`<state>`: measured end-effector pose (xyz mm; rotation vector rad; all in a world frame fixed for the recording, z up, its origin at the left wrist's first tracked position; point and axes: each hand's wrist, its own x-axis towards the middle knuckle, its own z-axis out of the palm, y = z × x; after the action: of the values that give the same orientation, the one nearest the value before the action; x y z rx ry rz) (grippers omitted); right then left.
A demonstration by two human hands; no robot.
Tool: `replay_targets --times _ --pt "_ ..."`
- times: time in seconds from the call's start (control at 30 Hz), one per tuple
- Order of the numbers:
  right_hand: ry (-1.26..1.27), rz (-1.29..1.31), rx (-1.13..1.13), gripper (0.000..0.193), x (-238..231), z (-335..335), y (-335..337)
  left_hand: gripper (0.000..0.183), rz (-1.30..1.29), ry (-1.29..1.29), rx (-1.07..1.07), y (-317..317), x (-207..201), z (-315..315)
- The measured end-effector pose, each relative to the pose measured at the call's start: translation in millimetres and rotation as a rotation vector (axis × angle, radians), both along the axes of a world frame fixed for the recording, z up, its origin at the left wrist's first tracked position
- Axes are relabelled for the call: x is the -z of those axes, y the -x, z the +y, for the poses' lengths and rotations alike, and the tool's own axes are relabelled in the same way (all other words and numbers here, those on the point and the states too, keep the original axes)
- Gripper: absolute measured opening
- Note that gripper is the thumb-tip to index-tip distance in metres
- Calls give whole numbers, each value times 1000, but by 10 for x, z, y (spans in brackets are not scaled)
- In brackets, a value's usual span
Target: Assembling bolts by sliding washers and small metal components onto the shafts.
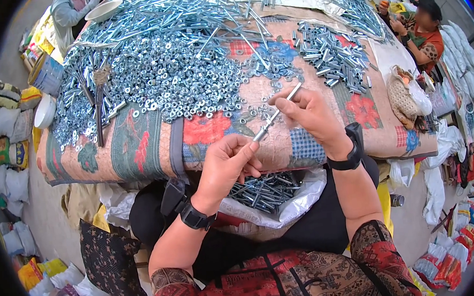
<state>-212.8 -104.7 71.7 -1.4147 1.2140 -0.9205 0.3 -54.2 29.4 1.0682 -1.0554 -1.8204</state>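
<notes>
A slim metal bolt (269,123) slants up to the right between my two hands, above the near edge of a cloth-covered table (270,148). My left hand (227,157) pinches its lower end, where a thicker sleeve shows. Near the upper end, the thumb and fingers of my right hand (313,117) close on the rod. Small washers (259,112) lie just beyond the fingers. A large heap of nuts (176,80) spreads to the left, and short metal sleeves (334,57) are piled to the right. Below my hands, a white sack (308,198) holds several bolts.
Long threaded rods (182,16) are heaped at the far side. A dark upright metal tool (99,114) stands at the left edge, a knitted pouch (403,99) at the right. One person (425,33) sits at the right, another (68,14) at the far left. Filled sacks (11,143) line the floor.
</notes>
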Motion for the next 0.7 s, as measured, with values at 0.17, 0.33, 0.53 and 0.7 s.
replay_targets --times 0.17,0.33,0.53,0.7 --pt "161 -29 14 37 157 10 -14 21 -79 50 5 1 -15 -14" --pt "-176 209 -33 38 62 -37 30 20 -127 59 -20 -11 -57 5" --pt "-149 -87 -49 35 93 14 4 16 -144 112 -64 27 -49 10" --pt "18 -52 -120 25 178 136 -137 23 -306 303 -110 34 19 60"
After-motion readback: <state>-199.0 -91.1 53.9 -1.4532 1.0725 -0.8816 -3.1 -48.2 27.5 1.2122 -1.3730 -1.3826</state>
